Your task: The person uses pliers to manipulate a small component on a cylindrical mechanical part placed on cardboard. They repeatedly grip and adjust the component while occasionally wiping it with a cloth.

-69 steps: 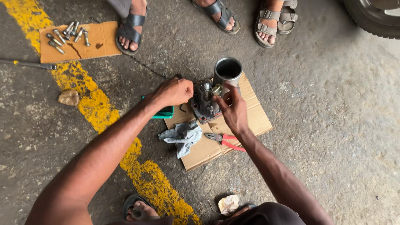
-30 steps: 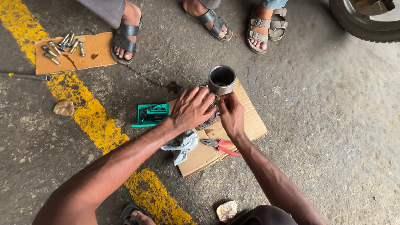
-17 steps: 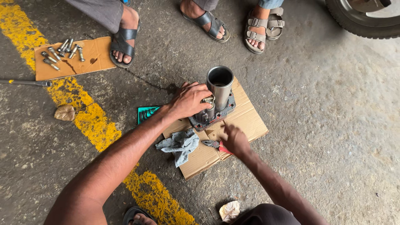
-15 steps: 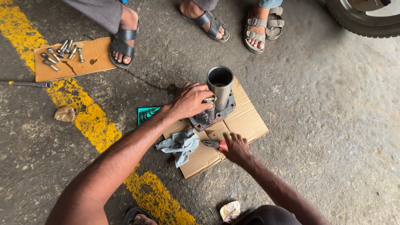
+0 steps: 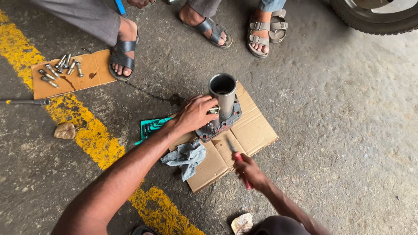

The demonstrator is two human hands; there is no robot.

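Down on the concrete floor [image 5: 339, 130], a flattened sheet of cardboard [image 5: 254, 130] under the work. Standing upright on it, a grey metal cylinder housing [image 5: 222, 93] with a square flanged base [image 5: 217, 126], open mouth facing up. Left hand [image 5: 196, 114] wrapped against the side of the housing just above the flange, fingers [image 5: 210, 104] curled in and pressed onto the metal, steadying it. Right hand [image 5: 250, 172] closed around red-handled pliers [image 5: 237, 159], tip aimed toward the flange, lifted just off the near part of the cardboard and a little apart from the housing. Crumpled grey rag [image 5: 187, 156] lying on the cardboard's left edge, just below the left wrist. Green tool holder [image 5: 152, 127] half tucked behind the left forearm, on the floor. Off to the far left, a smaller cardboard piece [image 5: 93, 74] carrying a cluster of bolts [image 5: 61, 69], with a long metal bar [image 5: 24, 102] beside it across the yellow painted line [image 5: 91, 135]. Sandalled feet of other people [image 5: 124, 52] along the top edge, one sandal resting on that small cardboard. Tyre [image 5: 374, 17] in the top right corner. Dry leaf [image 5: 65, 130] by the yellow line.
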